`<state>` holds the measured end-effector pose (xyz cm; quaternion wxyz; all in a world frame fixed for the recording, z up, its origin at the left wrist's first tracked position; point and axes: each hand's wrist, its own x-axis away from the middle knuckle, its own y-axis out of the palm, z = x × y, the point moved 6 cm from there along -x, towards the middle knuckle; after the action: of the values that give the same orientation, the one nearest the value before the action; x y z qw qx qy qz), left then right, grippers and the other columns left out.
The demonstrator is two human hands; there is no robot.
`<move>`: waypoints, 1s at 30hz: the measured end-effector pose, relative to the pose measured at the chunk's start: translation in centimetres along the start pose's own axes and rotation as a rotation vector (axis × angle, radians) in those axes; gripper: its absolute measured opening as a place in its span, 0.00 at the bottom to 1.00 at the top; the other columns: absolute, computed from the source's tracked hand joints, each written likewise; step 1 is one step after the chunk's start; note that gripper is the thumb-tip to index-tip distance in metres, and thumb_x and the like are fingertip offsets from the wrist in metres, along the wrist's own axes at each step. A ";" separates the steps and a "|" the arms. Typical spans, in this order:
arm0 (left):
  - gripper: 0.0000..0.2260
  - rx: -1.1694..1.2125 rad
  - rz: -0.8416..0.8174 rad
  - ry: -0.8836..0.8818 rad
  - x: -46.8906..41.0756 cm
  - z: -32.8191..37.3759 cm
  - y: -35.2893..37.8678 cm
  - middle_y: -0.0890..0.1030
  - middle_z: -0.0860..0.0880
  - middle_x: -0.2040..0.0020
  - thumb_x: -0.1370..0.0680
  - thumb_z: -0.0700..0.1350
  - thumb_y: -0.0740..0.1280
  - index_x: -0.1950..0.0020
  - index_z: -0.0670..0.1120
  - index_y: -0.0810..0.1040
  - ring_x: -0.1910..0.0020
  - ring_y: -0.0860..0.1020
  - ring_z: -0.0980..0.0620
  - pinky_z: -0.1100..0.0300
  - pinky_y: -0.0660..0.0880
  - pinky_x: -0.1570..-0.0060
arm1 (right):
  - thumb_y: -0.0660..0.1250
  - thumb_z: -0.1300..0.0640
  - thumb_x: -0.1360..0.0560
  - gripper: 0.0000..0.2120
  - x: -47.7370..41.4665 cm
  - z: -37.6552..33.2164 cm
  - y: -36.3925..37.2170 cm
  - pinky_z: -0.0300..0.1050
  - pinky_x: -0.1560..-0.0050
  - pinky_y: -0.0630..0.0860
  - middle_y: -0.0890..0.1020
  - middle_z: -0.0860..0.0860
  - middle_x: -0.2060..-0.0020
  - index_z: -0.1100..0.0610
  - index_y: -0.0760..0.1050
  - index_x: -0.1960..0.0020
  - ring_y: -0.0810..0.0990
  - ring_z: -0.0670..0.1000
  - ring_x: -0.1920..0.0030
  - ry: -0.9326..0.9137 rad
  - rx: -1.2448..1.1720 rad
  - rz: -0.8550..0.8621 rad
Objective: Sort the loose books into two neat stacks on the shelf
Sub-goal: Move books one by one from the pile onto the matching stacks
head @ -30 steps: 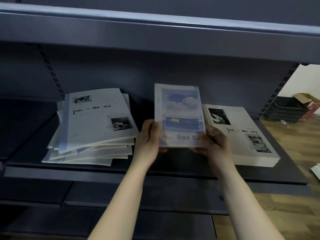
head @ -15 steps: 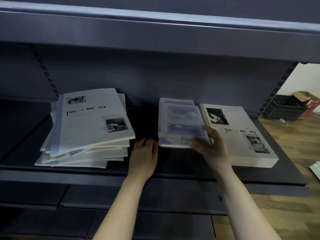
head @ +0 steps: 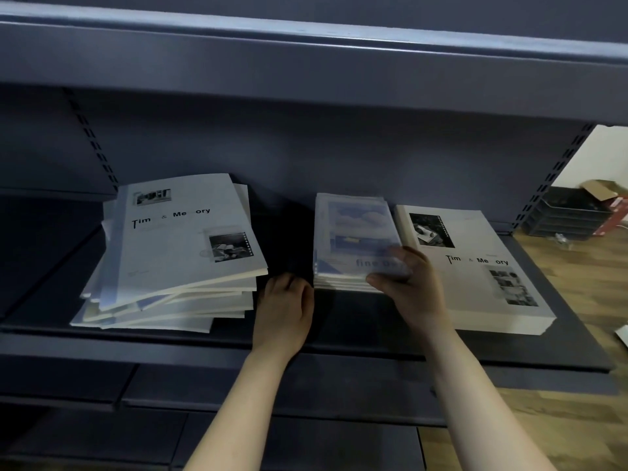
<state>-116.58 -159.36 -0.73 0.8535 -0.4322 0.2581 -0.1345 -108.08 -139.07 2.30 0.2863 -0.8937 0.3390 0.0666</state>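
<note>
Dark blue-grey metal shelf (head: 339, 321) carries three lots of books.

Far left: untidy pile of white paperback books (head: 176, 253), fanned and skewed, edges sticking out at diff. angles. The top cover reads "Tim & Me ory" w/ two small b&w photos.

Middle: small stack of narrow books with blue sky-and-cloud covers (head: 353, 232), edges roughly squared, back against the shelf's rear wall. Title partly visible: "fine D…".

Right: squared stack of white paperback books (head: 475, 277), same title as the pile's top cover, just beside the blue stack, sides close or touching (can't tell which).

The left hand (head: 285, 311) sits back-up on the bare shelf in the gap btw the untidy pile and the blue stack. Its grip is loose, fingers lightly curled w/ nothing in them, and it touches neither lot.

The right hand (head: 414, 287) is on the near right corner of the blue stack, fingers bent over the top cover, thumb (head: 377, 277) along the front edge. Blurred there, so can't tell whether that grip pinches the top book or only presses on it.

Above runs another dark metal shelf (head: 306, 62). At right, past the upright: wood-plank floor (head: 560, 419), black stacked letter trays (head: 560, 215), an open brown cardboard box (head: 599, 190) behind them.
</note>
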 end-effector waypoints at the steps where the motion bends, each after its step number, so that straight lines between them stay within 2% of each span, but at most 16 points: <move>1: 0.11 0.003 0.003 -0.001 0.0 0.0 0.0 0.76 0.47 0.47 0.19 0.47 0.57 0.46 0.45 0.78 0.46 0.70 0.49 0.58 0.67 0.48 | 0.78 0.59 0.34 0.26 -0.1 -0.1 0.2 0.23 0.47 0.67 0.75 0.51 0.41 0.60 0.76 0.39 0.73 0.51 0.40 -0.010 -0.009 0.003; 2: 0.11 0.004 0.005 -0.002 -0.1 0.0 0.0 0.76 0.47 0.47 0.19 0.47 0.57 0.47 0.45 0.78 0.46 0.70 0.49 0.58 0.67 0.47 | 0.78 0.59 0.34 0.25 -0.3 0.0 0.4 0.29 0.45 0.71 0.75 0.50 0.42 0.60 0.76 0.39 0.74 0.52 0.40 -0.018 -0.035 -0.007; 3: 0.11 0.006 0.006 -0.005 -0.1 0.0 0.0 0.76 0.47 0.47 0.19 0.47 0.57 0.47 0.46 0.78 0.46 0.70 0.49 0.57 0.67 0.47 | 0.78 0.59 0.34 0.24 -0.3 0.0 0.6 0.39 0.44 0.76 0.75 0.49 0.42 0.58 0.76 0.39 0.76 0.53 0.41 -0.020 -0.069 -0.023; 4: 0.11 0.008 0.006 -0.008 -0.1 -0.1 0.1 0.76 0.47 0.47 0.19 0.47 0.57 0.47 0.45 0.78 0.46 0.70 0.49 0.57 0.67 0.47 | 0.77 0.57 0.33 0.24 -0.3 0.0 0.8 0.48 0.46 0.79 0.74 0.49 0.41 0.57 0.75 0.39 0.77 0.55 0.42 -0.019 -0.089 -0.039; 5: 0.11 0.010 0.005 -0.010 -0.1 -0.1 0.1 0.76 0.47 0.47 0.19 0.47 0.57 0.47 0.45 0.78 0.47 0.70 0.49 0.56 0.68 0.46 | 0.77 0.57 0.33 0.23 -0.4 -0.1 0.9 0.51 0.50 0.81 0.74 0.50 0.40 0.55 0.75 0.40 0.78 0.55 0.44 -0.016 -0.103 -0.052; 8: 0.11 0.005 0.001 -0.009 -0.2 -0.1 0.1 0.76 0.48 0.47 0.19 0.47 0.57 0.47 0.46 0.78 0.47 0.70 0.49 0.55 0.69 0.46 | 0.75 0.64 0.31 0.19 -0.5 -0.5 1.2 0.44 0.62 0.81 0.74 0.52 0.41 0.50 0.74 0.45 0.81 0.55 0.53 -0.010 -0.177 -0.059; 10: 0.11 0.008 -0.003 -0.009 -0.2 -0.1 0.1 0.75 0.48 0.47 0.19 0.47 0.57 0.48 0.46 0.77 0.46 0.70 0.50 0.55 0.69 0.46 | 0.75 0.63 0.31 0.20 -0.7 -0.7 1.3 0.43 0.66 0.80 0.74 0.51 0.42 0.49 0.74 0.46 0.81 0.54 0.51 -0.013 -0.191 -0.055; 13: 0.10 0.020 0.004 -0.008 -0.3 -0.1 0.0 0.75 0.49 0.47 0.19 0.47 0.57 0.49 0.46 0.77 0.47 0.70 0.50 0.57 0.68 0.47 | 0.76 0.62 0.31 0.20 -0.8 -0.3 1.5 0.45 0.67 0.81 0.74 0.50 0.41 0.52 0.75 0.42 0.80 0.53 0.49 0.007 -0.195 -0.043; 17: 0.10 0.023 0.004 -0.006 -0.3 -0.2 0.0 0.75 0.49 0.47 0.20 0.47 0.58 0.49 0.46 0.77 0.47 0.70 0.50 0.57 0.68 0.47 | 0.75 0.61 0.30 0.22 -1.0 0.0 1.7 0.42 0.67 0.80 0.73 0.48 0.41 0.58 0.75 0.38 0.81 0.50 0.52 0.022 -0.197 -0.038; 26: 0.10 0.021 0.011 -0.007 -0.4 -0.3 0.1 0.75 0.50 0.48 0.20 0.48 0.57 0.50 0.47 0.77 0.47 0.70 0.51 0.58 0.68 0.47 | 0.73 0.62 0.29 0.22 -1.2 0.1 2.0 0.39 0.67 0.78 0.74 0.49 0.42 0.57 0.74 0.36 0.81 0.52 0.57 0.053 -0.203 -0.062; 30: 0.10 0.026 0.009 -0.003 -0.3 -0.3 0.1 0.75 0.49 0.48 0.20 0.47 0.58 0.50 0.46 0.77 0.47 0.70 0.50 0.57 0.69 0.47 | 0.74 0.61 0.29 0.21 -1.2 0.0 2.0 0.38 0.69 0.77 0.74 0.49 0.43 0.54 0.74 0.38 0.81 0.55 0.58 0.062 -0.208 -0.049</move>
<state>-117.00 -159.35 -0.86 0.8600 -0.4203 0.2569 -0.1332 -110.28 -139.61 1.67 0.1827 -0.9283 0.3168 0.0668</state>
